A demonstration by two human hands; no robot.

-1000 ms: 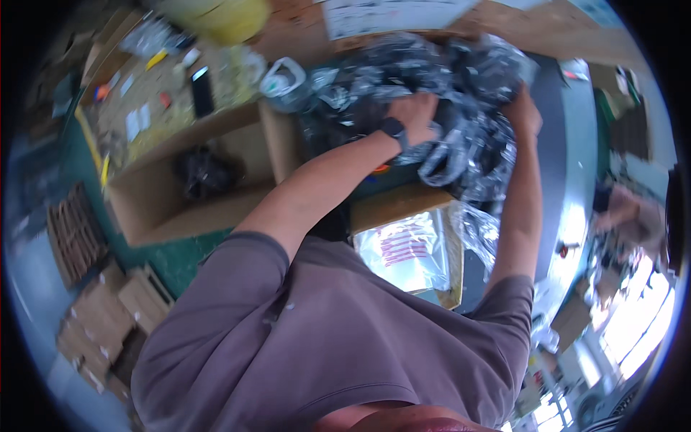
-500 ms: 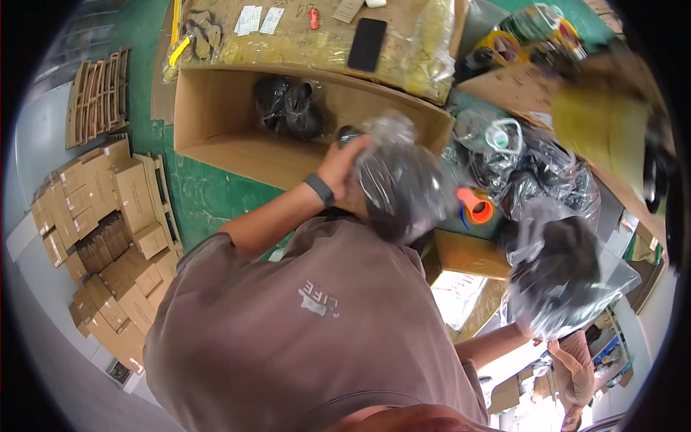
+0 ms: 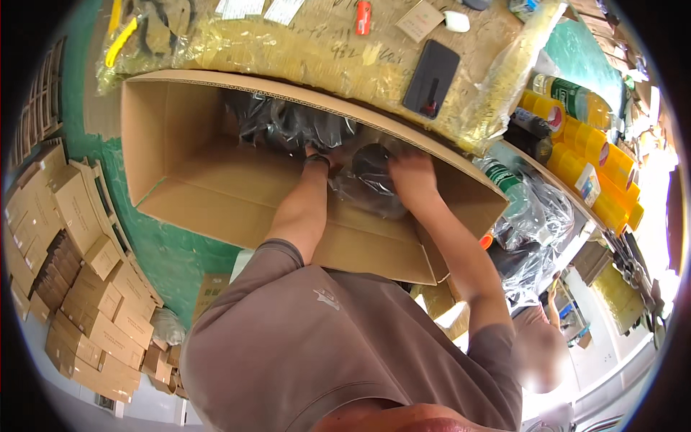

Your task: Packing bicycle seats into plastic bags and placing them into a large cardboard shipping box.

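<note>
Both my arms reach down into a long open cardboard box [image 3: 237,169]. Along its far wall lie dark items in clear plastic bags [image 3: 277,119]. My left hand [image 3: 322,156] is against the near side of these bags, its fingers mostly hidden. Right of it lies another bagged black item [image 3: 371,164], rounded at one end, its loose clear plastic spreading over the box floor. My right hand [image 3: 414,176] is closed around that item's right side, the fingers curled and a little blurred. What the dark items are, I cannot make out through the plastic.
Behind the box, a taped carton [image 3: 317,43] bears a black phone [image 3: 432,78], a red cylinder [image 3: 363,18] and papers. To the right are yellow tape rolls [image 3: 590,187], bottles and more bagged dark items [image 3: 533,245]. Stacked cartons [image 3: 108,302] stand at left; another person is behind, lower right.
Both hands have moved into the box, the right one coming in from the far right. The bagged items they carried are now inside. My view has shifted closer over the box.
</note>
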